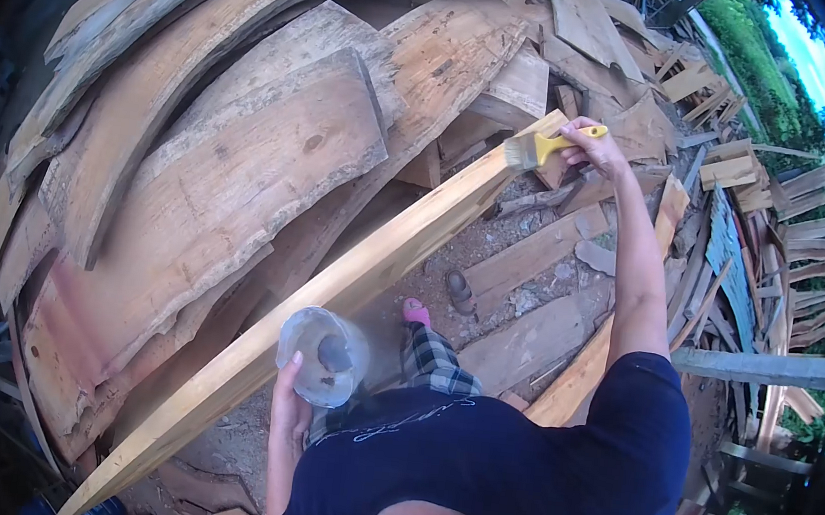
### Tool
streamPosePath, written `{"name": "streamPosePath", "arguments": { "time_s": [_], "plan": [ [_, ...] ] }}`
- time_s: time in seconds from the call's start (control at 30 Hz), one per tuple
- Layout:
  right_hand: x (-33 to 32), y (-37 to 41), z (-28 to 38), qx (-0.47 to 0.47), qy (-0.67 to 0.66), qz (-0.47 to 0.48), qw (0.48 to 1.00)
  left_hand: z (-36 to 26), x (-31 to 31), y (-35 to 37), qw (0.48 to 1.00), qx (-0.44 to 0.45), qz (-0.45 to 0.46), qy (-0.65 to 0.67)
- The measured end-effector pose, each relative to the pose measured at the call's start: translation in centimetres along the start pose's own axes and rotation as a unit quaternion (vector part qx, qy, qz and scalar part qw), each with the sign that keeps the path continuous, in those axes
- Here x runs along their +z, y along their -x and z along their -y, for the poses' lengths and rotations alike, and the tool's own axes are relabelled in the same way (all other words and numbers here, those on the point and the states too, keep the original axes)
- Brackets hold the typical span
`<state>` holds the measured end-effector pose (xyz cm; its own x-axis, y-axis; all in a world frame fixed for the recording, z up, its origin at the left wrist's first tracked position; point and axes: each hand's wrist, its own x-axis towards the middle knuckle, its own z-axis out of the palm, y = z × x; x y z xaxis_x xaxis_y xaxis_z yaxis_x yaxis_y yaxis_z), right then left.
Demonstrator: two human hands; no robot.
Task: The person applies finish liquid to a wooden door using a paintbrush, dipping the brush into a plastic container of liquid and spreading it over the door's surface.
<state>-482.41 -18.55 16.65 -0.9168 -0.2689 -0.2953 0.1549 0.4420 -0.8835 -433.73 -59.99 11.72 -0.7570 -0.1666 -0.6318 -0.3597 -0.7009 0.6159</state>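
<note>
A long wooden beam [330, 279] runs slantwise in front of me, from the lower left up to the upper right. Near its far end, my right hand [593, 148] grips a paintbrush [548, 149] by its yellow handle, with the pale bristles against the beam's surface. My left hand [289, 400] holds a translucent plastic tub [345, 376] beside the beam, thumb over its rim. Inside the tub there is a greyish patch at the bottom. The fingers of the left hand are mostly hidden under the tub.
Large rough wooden slabs [252, 160] are stacked beyond the beam on the left. Planks [535, 336] lie on the ground by my feet, near a loose sandal [460, 291]. Piles of scrap wood [743, 177] and a grey board [763, 369] stand to the right.
</note>
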Motion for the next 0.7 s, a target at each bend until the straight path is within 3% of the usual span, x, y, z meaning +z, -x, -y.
{"name": "streamPosePath", "arguments": {
  "time_s": [0.07,0.1,0.13,0.2,0.23,0.27,0.37,0.43,0.53,0.6,0.63,0.7],
  "plan": [
    [-7.1,-3.2,-2.3,-0.034,0.102,-0.121,0.987,1.0,2.9,-0.4,0.996,0.008,-0.052,0.067],
    [-8.5,-3.9,-2.8,-0.095,0.277,-0.181,0.939,1.4,4.3,-0.5,0.996,0.006,-0.057,0.065],
    [-9.4,-4.7,-3.4,-0.155,0.44,-0.233,0.853,1.5,5.6,-0.7,0.996,0.013,-0.062,0.068],
    [-7.0,-4.9,-4.1,-0.173,0.281,-0.213,0.92,1.8,7.5,-1.3,0.995,0.016,-0.068,0.069],
    [-3.9,-3.2,-2.2,-0.236,0.295,-0.15,0.914,2.0,8.1,-1.7,0.995,0.021,-0.069,0.07],
    [-1.1,-2.2,-2.1,-0.304,0.367,-0.135,0.869,2.2,8.4,-2.1,0.995,0.026,-0.07,0.07],
    [7.6,5.3,1.0,-0.398,0.319,-0.006,0.86,3.2,8.5,-3.2,0.995,0.029,-0.073,0.065],
    [10.9,10.0,1.8,-0.42,0.259,0.107,0.863,3.9,8.4,-3.8,0.995,0.039,-0.068,0.058],
    [11.8,11.5,2.0,-0.36,0.04,0.265,0.894,5.6,7.9,-4.4,0.996,0.024,-0.065,0.059],
    [9.5,9.1,0.4,-0.357,0.113,0.141,0.917,7.8,6.8,-4.4,0.995,0.024,-0.071,0.07],
    [7.7,7.9,-0.9,-0.173,-0.032,0.099,0.979,8.9,5.9,-3.8,0.994,0.023,-0.078,0.077],
    [2.9,4.6,-4.5,-0.179,-0.042,-0.098,0.978,11.2,4.7,-2.2,0.992,0.026,-0.086,0.09]
  ]
}}
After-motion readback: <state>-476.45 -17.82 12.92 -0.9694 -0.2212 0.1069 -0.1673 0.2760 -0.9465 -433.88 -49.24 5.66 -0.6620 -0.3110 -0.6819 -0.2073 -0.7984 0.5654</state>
